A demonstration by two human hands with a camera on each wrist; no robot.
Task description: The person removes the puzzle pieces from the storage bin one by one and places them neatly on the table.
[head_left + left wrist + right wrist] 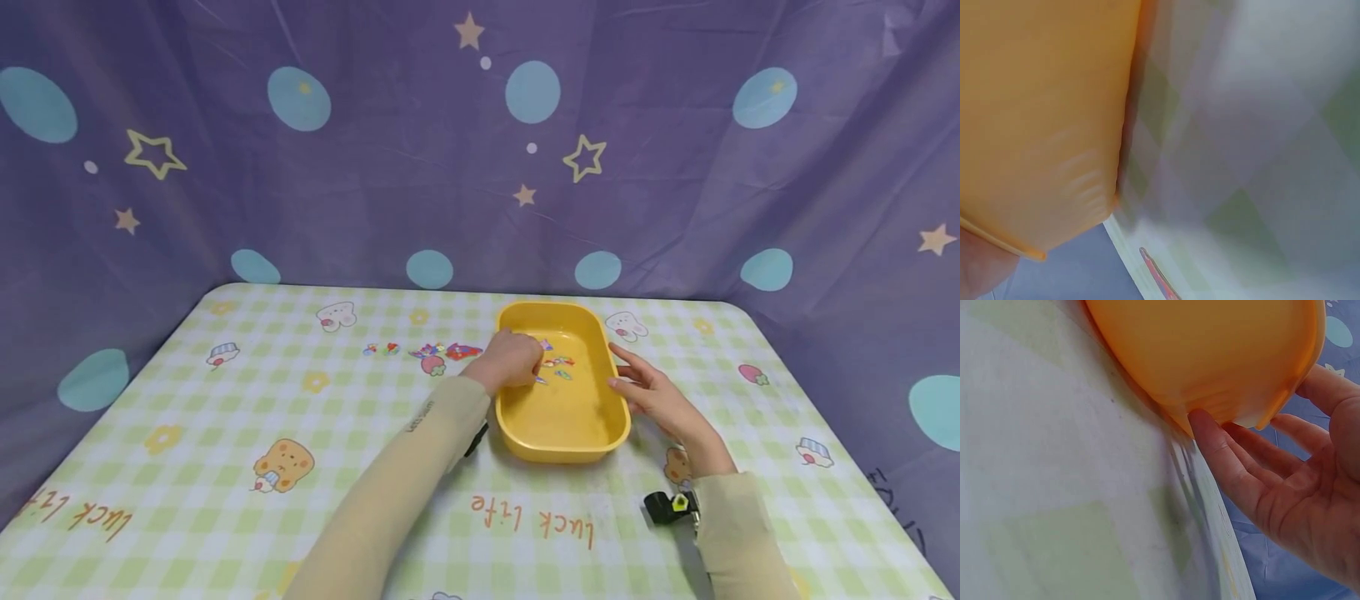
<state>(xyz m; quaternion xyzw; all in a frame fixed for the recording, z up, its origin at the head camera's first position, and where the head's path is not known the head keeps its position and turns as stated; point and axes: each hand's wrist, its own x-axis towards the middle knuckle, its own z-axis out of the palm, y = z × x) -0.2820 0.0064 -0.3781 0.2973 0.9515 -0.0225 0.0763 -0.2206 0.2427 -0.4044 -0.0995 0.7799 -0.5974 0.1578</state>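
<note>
A yellow plastic bin [558, 417] sits on the tablecloth in the head view, with several small colourful flat pieces [558, 362] on its floor. My left hand [513, 360] reaches over the bin's left rim, fingers bent down into it. Its fingertips are hidden, so whether they pinch a piece cannot be seen. My right hand [652, 396] is at the bin's right side. In the right wrist view, fairly straight fingers [1222, 450] touch the bin's outer wall [1210, 356], thumb by the rim. The left wrist view shows mostly the bin's outside [1041, 112].
More colourful flat pieces [461, 352] lie in a row on the table, left of the bin. A green-and-white checked cloth [187, 467] with printed cartoons covers the table. Behind it hangs a purple curtain [420, 167] with stars and dots.
</note>
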